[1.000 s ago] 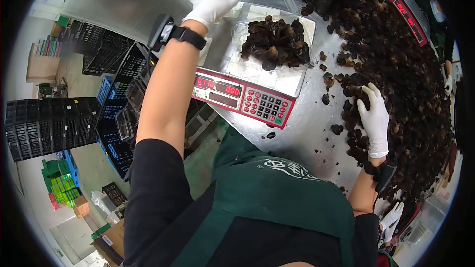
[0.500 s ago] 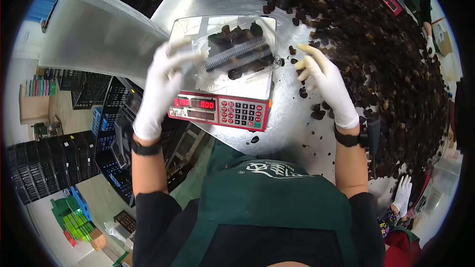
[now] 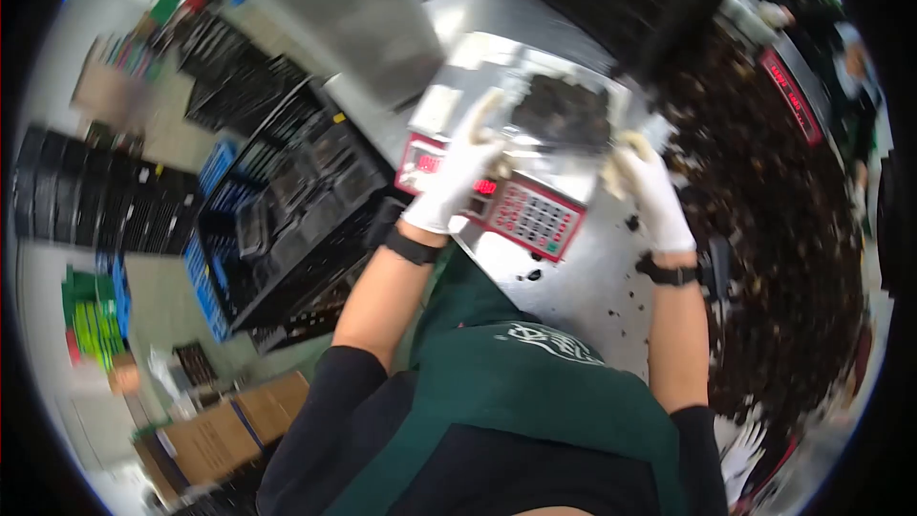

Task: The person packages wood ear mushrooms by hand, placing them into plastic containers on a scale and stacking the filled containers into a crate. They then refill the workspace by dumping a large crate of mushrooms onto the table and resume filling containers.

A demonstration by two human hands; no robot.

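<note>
The apron (image 3: 535,392) lettering and one scale's (image 3: 537,220) red digits blur unreadably, while left hand (image 3: 463,167) and right hand (image 3: 650,182) flank one clear box (image 3: 554,149) over that scale, grips impossible to tell.

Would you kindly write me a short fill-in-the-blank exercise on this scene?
1. The tub is between the left hand and the ____ hand.
2. Both gloves are ____.
3. The apron is dark ____.
4. The scale has a ____ border around its keypad.

Missing words: right; white; green; red.
</note>
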